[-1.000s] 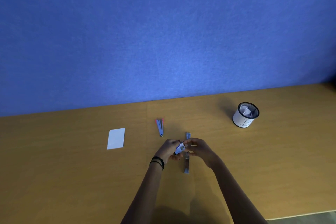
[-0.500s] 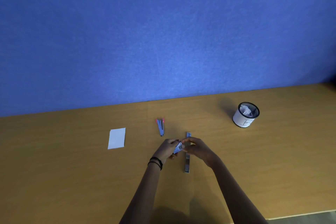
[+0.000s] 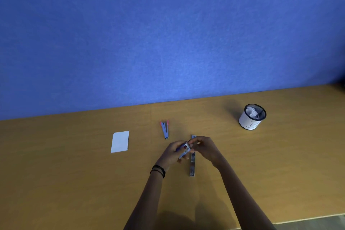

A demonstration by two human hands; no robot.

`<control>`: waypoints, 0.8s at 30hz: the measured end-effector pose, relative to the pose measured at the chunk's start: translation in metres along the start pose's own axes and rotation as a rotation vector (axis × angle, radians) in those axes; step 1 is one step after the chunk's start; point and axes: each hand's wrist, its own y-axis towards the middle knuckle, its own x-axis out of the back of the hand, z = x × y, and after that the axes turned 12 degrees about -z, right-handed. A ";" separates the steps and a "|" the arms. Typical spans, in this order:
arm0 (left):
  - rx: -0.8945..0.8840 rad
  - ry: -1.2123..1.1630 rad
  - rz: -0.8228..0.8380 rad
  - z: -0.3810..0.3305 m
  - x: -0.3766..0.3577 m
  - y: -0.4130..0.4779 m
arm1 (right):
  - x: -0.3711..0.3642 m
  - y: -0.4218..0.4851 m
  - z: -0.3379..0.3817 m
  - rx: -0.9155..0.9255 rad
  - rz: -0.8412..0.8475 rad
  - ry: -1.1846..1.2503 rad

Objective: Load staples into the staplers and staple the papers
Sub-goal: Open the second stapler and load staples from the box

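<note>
Step in hand: by my judgement, getting staples out of the small staple box (image 3: 185, 149) held between both hands, ready to load the open stapler (image 3: 192, 162).
Left hand (image 3: 172, 153): its grip is curled around the box from the left, pinching it just above the desk (image 3: 74, 183).
Right hand (image 3: 204, 148): its fingertips (image 3: 192, 144) are pressed onto the box's upper right end, seemingly working the flap; whether a staple strip is already between them is too small to tell.
Open stapler: lies flat and lengthwise on the desk, directly under and just right of the box, partly hidden by the right hand.
Second stapler (image 3: 165, 129): pink and grey, well up-left of the hands, untouched.
Papers (image 3: 120, 141): white stack well to the left, apart from both hands.
Cup (image 3: 252, 116): white, far right, holding crumpled paper.
How to do it well: keep the box steady in the left grip, draw the strip out straight so it does not snap, stay over the open channel so a dropped strip lands near it, and set the strip legs down.
</note>
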 end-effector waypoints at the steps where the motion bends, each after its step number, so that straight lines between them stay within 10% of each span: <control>1: -0.015 0.002 -0.002 0.001 -0.001 0.000 | 0.001 0.001 0.001 0.010 -0.003 -0.012; 24: 0.014 0.202 0.102 -0.007 0.011 0.007 | 0.002 0.002 0.000 0.124 0.065 0.009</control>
